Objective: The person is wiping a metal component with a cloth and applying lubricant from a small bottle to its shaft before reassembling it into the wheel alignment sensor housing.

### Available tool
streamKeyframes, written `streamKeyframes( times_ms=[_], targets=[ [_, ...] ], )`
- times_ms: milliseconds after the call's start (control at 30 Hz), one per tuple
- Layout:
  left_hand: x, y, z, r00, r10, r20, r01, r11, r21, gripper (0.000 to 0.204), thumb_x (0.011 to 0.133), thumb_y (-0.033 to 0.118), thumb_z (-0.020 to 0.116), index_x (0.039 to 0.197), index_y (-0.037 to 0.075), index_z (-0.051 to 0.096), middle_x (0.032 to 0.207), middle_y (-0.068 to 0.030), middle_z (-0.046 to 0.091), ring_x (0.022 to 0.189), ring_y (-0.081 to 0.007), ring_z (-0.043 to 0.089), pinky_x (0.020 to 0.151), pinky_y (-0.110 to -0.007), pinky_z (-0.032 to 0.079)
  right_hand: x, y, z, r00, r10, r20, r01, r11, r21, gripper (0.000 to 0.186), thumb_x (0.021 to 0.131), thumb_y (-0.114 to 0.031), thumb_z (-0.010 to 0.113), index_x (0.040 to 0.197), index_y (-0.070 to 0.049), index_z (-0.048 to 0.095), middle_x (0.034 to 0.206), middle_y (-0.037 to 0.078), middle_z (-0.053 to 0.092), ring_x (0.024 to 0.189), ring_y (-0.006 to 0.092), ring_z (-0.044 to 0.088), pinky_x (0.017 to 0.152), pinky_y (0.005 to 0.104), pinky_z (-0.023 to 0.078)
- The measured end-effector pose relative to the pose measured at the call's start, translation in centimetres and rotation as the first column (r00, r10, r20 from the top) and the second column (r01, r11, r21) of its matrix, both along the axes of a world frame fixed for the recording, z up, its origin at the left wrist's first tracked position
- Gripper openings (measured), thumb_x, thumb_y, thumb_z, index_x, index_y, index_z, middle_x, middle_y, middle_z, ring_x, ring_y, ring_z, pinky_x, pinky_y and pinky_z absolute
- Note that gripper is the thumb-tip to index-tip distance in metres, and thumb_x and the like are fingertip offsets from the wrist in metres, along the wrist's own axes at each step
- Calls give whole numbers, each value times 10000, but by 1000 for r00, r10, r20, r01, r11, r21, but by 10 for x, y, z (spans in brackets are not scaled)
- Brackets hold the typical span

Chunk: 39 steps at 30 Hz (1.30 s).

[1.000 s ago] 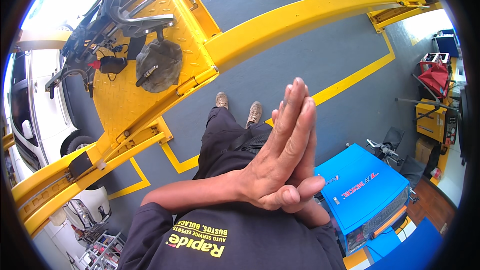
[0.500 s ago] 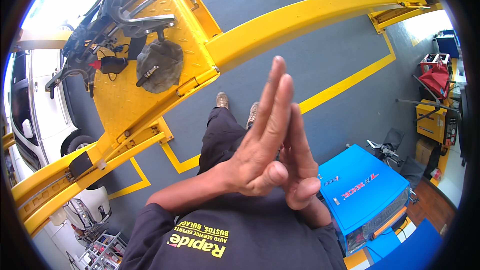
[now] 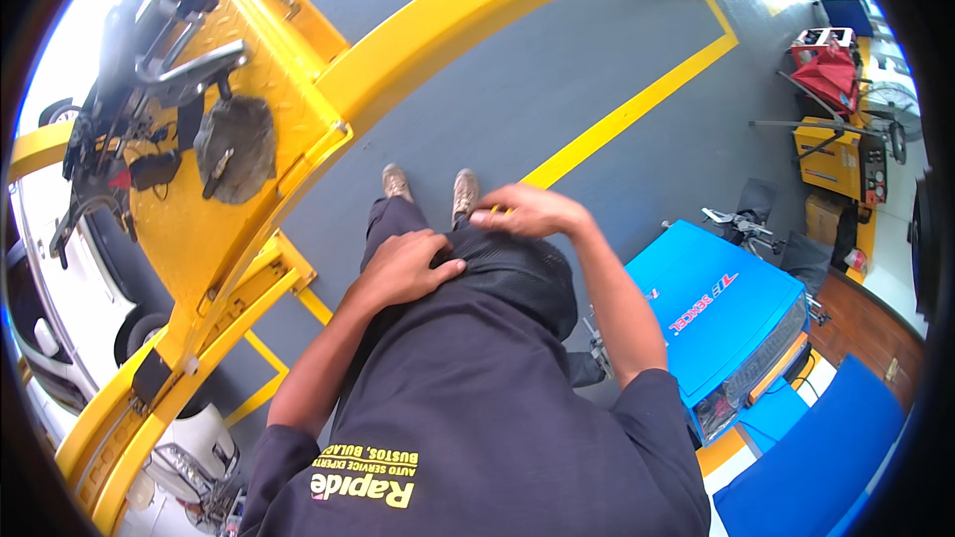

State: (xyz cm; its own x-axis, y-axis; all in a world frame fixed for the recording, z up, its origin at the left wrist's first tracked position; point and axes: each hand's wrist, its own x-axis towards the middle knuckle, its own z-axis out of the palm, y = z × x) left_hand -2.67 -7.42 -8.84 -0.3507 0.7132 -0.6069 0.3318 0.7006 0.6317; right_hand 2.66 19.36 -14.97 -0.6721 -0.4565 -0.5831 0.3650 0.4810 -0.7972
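My left hand (image 3: 403,268) rests at my waist on dark clothing, thumb apart from its bent fingers, with no object visible in it. Farther out and to the right, my right hand (image 3: 532,211) has its fingers curled together at the edge of a black mesh piece (image 3: 522,273) hanging at my front. A small bit of yellow shows by those fingertips; I cannot make out what it is or what they hold. Below the hands are my dark trousers (image 3: 393,219) and two tan shoes (image 3: 465,193).
Yellow lift arms and a ramp plate (image 3: 169,224) stand at left, carrying dark metal tooling (image 3: 149,70) and a grey round cloth (image 3: 236,149). A white car (image 3: 95,308) is beyond. A blue cabinet (image 3: 711,313) is close on my right; a yellow machine (image 3: 831,159) stands farther off.
My hands have come apart from palm against palm and dropped to my waist, left hand to the left, right hand to the mesh piece. My view has shifted slightly rightward.
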Motion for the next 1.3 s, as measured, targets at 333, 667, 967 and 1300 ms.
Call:
streamKeyframes(
  times_ms=[333,667,967,1300],
  targets=[
    [2,44,-13,990,-139,39,134,985,108,315,977,348,738,1107,62,763,1083,-205,768,1057,-429,730,890,-533,571,24,24,5,991,99,95,-86,988,-129,483,1094,-485,657,1321,-66,732,1255,141,749,1215,264,680,1053,393,520],
    [21,109,-22,881,-472,23,460,868,187,312,984,344,717,1128,70,761,1060,-189,780,1061,-402,749,885,-531,580,110,58,17,927,-225,299,291,936,-200,406,1105,-402,680,1362,-88,698,1255,2,715,1204,101,600,1072,313,467],
    [28,132,-39,873,-475,-108,483,812,327,384,1005,355,674,1083,-13,749,1053,-247,772,1028,-458,748,880,-555,596,203,27,-66,525,-705,477,851,415,-323,302,1121,-250,662,1346,-51,687,1268,8,693,1216,108,601,1075,304,476],
    [-69,-42,183,984,-71,-163,165,704,691,390,1091,325,657,1389,75,635,1296,-116,687,1241,-322,651,1140,-446,469,52,-8,67,542,-775,-324,759,617,-206,164,1079,-101,620,1173,-11,718,1190,73,711,1114,168,655,1005,318,508]
  ],
)
